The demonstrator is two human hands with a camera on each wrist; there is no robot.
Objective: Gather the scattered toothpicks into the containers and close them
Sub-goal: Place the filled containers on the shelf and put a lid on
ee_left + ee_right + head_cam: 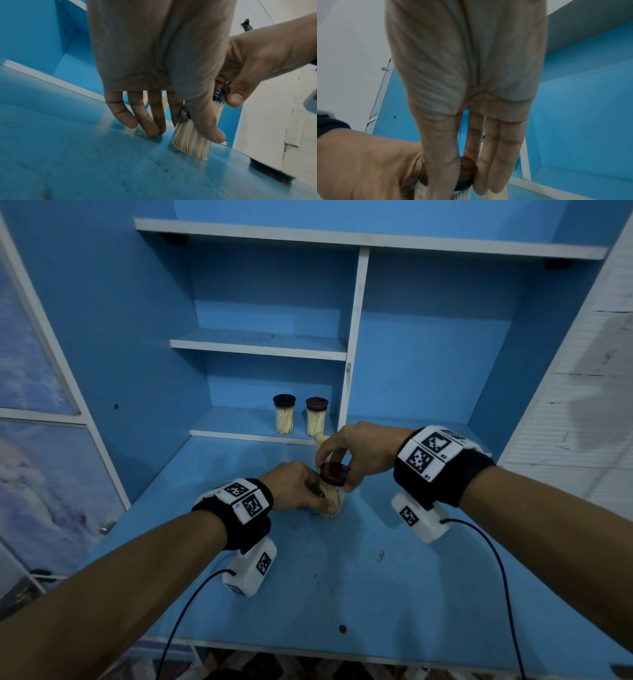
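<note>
A clear container (331, 501) packed with toothpicks stands on the blue table (376, 594). My left hand (308, 491) grips its body between thumb and forefinger, and the other fingers reach down to the table. My right hand (339, 455) pinches the dark brown lid (334, 472) sitting on the container's mouth. In the left wrist view, my left hand (188, 121) holds the container (190, 140), and the lid (220, 92) is above it. The right wrist view shows my right hand (465, 182) around the lid (467, 169).
Two lidded toothpick containers (284, 414) (315, 416) stand on the low shelf at the back. Another container (322, 440) is mostly hidden behind my right hand. Small dark specks (380, 556) dot the table. Wrist camera cables trail toward the front edge.
</note>
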